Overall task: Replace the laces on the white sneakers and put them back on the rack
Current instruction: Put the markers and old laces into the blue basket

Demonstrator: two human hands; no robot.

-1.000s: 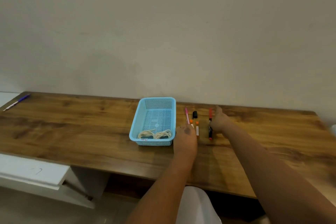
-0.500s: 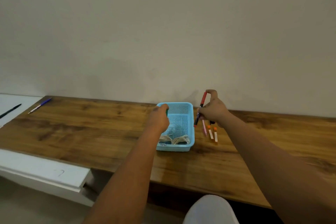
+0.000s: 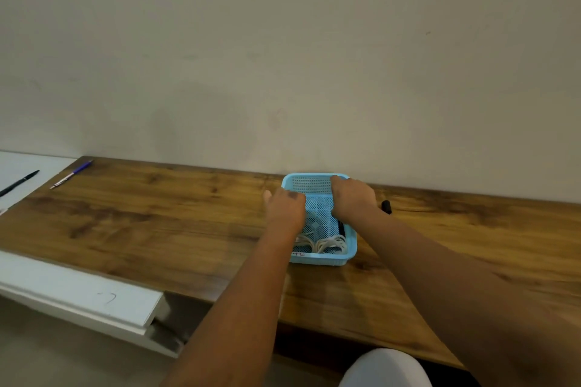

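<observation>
White laces point(image 3: 330, 243) lie coiled at the near end of a blue plastic basket point(image 3: 317, 258) on the wooden table point(image 3: 157, 229). My left hand point(image 3: 284, 207) grips the basket's left rim, thumb outside and fingers inside. Over the basket's right side is my right hand point(image 3: 352, 198), knuckles up and fingers curled down. The dark end of a marker point(image 3: 341, 228) sticks out below that hand, along the right wall. No sneakers or rack are in view.
A black marker point(image 3: 386, 207) lies on the table just right of the basket. A blue pen point(image 3: 71, 174) sits at the table's far left corner, and a black pen point(image 3: 19, 183) lies on the white surface point(image 3: 78, 295) beside it. The wall runs close behind.
My right hand has carried the marker from beside the basket down into it. The coloured pens beside the basket are gone from view. My left hand stays on the basket's rim.
</observation>
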